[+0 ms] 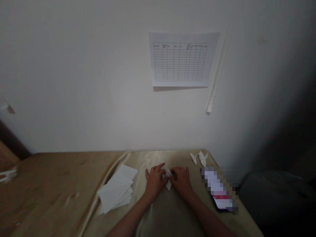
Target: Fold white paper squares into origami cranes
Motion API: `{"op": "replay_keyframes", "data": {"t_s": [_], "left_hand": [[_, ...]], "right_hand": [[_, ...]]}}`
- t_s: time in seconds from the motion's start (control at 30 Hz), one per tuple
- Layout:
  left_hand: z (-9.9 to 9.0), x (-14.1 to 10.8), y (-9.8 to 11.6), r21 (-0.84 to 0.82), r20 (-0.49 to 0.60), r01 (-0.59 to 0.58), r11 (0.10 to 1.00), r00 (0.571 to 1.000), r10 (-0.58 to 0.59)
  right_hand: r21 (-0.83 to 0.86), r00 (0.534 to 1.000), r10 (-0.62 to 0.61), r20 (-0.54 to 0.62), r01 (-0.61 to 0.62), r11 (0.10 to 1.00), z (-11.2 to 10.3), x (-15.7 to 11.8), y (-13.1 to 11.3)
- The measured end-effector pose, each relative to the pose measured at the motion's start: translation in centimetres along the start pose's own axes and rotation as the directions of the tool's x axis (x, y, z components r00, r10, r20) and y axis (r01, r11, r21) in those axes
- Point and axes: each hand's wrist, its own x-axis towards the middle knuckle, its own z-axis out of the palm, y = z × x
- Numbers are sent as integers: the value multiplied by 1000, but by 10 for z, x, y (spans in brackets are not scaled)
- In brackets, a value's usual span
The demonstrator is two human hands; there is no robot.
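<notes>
folded paper | white | diamond-like, pointed ends | between left hand, right hand

Left hand — thumb and forefinger pinched, outer fingers spread | Right hand — likewise pinched, little finger raised | Left forearm, right forearm: slanting inward from below; wrists apart, thumbs nearly meeting.

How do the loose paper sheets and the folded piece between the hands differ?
The paper sheets are large; the folded piece is much smaller.
The paper sheets have straight-edged, rectangular outlines; the folded piece tapers to points.
The paper sheets lie untouched, overlapping; the folded piece is between both hands' fingers.
Both are white.
</notes>
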Motion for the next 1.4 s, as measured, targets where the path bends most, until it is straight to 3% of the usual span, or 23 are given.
{"op": "replay_keyframes", "data": {"t_s": [1.4], "left_hand": [[4,0,-1,-40,-46,34,999,998,-36]], "right_hand": [[-186,999,-30,-11,28,982,-1,0,0]]}}
